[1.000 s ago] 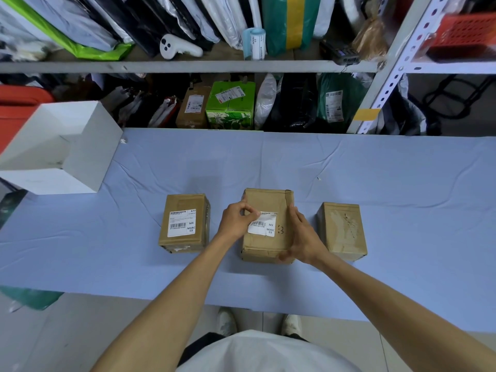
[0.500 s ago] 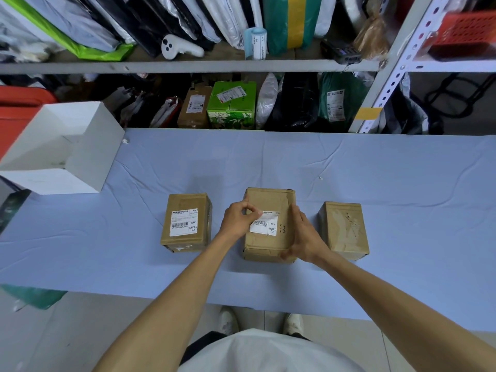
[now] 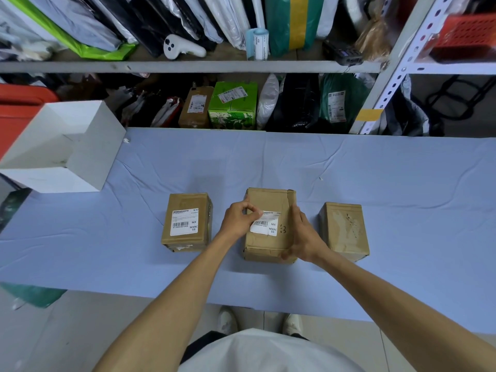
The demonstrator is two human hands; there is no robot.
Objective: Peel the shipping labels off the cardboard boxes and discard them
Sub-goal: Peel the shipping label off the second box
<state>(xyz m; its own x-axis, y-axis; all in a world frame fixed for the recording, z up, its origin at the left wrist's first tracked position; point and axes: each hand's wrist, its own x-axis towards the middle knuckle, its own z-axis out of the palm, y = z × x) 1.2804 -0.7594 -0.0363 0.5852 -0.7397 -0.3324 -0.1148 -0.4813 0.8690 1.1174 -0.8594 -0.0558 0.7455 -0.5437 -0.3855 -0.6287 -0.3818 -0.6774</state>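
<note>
Three cardboard boxes sit in a row on the blue table (image 3: 268, 162). Far left, an open white bin (image 3: 88, 146) stands well apart from them. The left box (image 3: 188, 241) has a full label (image 3: 185, 222) flat on top. Next, the left hand (image 3: 237, 218) pinches the upper-left corner of the peeling label (image 3: 265, 226) on the middle box (image 3: 268, 200); that corner looks lifted, the rest stuck down. The right hand (image 3: 303, 237) presses straight fingers against this box's right side, bracing it. The right box (image 3: 345, 229) shows a bare, scuffed top. Pulled too fast or too steeply, the paper could tear and leave a piece behind. If the bracing hand slips, the box may lift or skid.
</note>
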